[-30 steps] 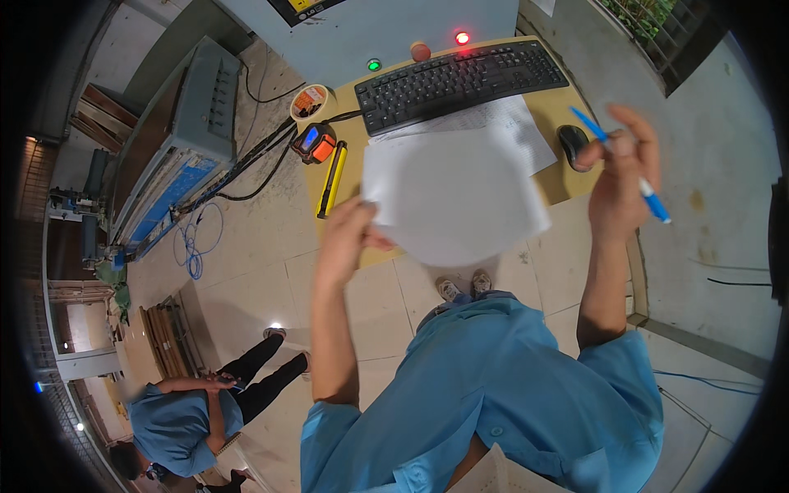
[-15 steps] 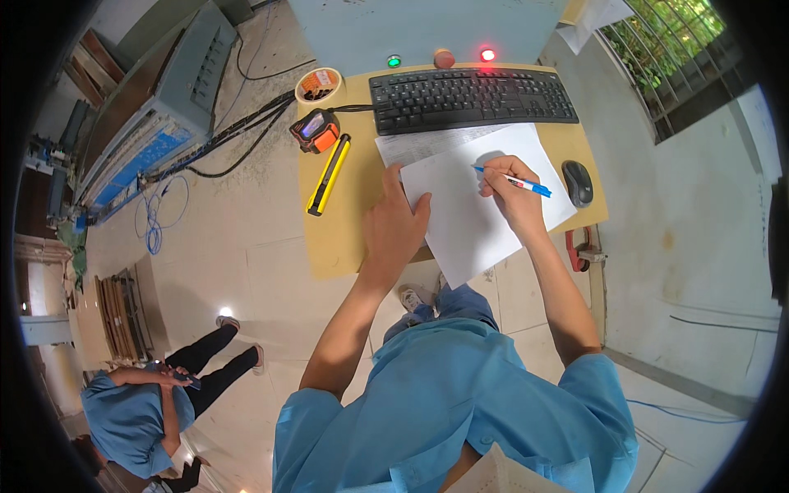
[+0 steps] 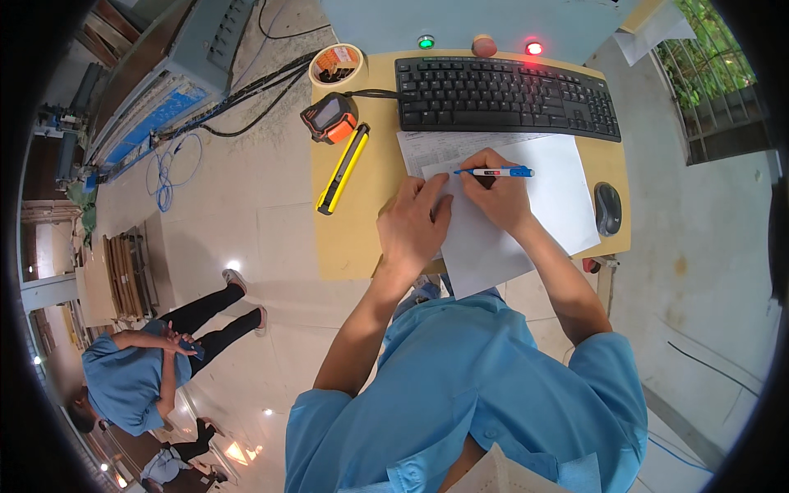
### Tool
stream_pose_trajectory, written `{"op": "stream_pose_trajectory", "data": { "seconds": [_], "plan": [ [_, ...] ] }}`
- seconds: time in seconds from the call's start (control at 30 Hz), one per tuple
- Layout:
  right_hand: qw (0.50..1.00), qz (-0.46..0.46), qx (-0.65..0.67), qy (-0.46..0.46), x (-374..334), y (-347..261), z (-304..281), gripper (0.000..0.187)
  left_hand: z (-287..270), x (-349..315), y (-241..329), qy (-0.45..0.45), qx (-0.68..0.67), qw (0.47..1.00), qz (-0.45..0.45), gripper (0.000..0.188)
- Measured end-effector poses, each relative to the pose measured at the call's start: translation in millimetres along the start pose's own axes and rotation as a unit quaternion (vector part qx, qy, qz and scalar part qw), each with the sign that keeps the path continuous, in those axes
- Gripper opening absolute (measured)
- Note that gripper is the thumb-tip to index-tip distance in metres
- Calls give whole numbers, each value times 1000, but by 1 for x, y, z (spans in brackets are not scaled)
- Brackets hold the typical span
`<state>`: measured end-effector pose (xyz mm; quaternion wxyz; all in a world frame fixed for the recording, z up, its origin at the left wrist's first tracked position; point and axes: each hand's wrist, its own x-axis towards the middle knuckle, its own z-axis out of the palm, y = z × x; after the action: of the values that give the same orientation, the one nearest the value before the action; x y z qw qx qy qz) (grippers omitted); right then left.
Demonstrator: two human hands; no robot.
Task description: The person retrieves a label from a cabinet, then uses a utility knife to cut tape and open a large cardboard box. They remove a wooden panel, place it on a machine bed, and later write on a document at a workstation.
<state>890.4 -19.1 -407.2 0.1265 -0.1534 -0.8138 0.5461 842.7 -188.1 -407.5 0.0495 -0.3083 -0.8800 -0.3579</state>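
Observation:
My right hand (image 3: 503, 197) grips a blue-and-white pen (image 3: 505, 172), its tip pointing left, close to the upper left part of a white sheet of paper (image 3: 555, 193). Flat on the left edge of that sheet lies my left hand (image 3: 411, 226), fingers and thumb apart, with nothing in it. Its index fingertip is just beside the pen tip. A printed sheet (image 3: 423, 146) sticks out from under the white one. The white sheet's lower corner hangs over the near edge of the yellow table (image 3: 349, 238).
Beyond the paper are a black keyboard (image 3: 505, 94) and several lights on a blue-grey panel. To the left lie a yellow cutter knife (image 3: 343, 170), a tape measure (image 3: 330, 119) and a tape roll (image 3: 338, 67). A mouse (image 3: 607, 209) sits right. Another person (image 3: 131, 370) stands lower left.
My right hand has brought the pen leftward, close to my left hand, and the pen now lies more level. The whole view has shifted a little.

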Motion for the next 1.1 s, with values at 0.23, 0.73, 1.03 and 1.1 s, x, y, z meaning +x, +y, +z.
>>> {"op": "stream_pose_trajectory", "data": {
  "seconds": [0.23, 0.73, 1.03, 1.1],
  "plan": [
    [998, -58, -32, -1, 2, -1, 1, 11, 0, 1, 1, 19, -2, 1000, 4, 30],
    [998, -35, -22, 42, -5, 0, -7, 9, -2, 3, 1, 3, 12, 1000, 11, 31],
    [998, -35, -51, 16, -5, -1, -10, 13, -1, 3, 1, 3, 1, 1000, 6, 30],
    [999, -33, -36, 22, -6, -1, -9, 13, -1, 2, 2, 4, 1, 1000, 8, 30]
  ]
}}
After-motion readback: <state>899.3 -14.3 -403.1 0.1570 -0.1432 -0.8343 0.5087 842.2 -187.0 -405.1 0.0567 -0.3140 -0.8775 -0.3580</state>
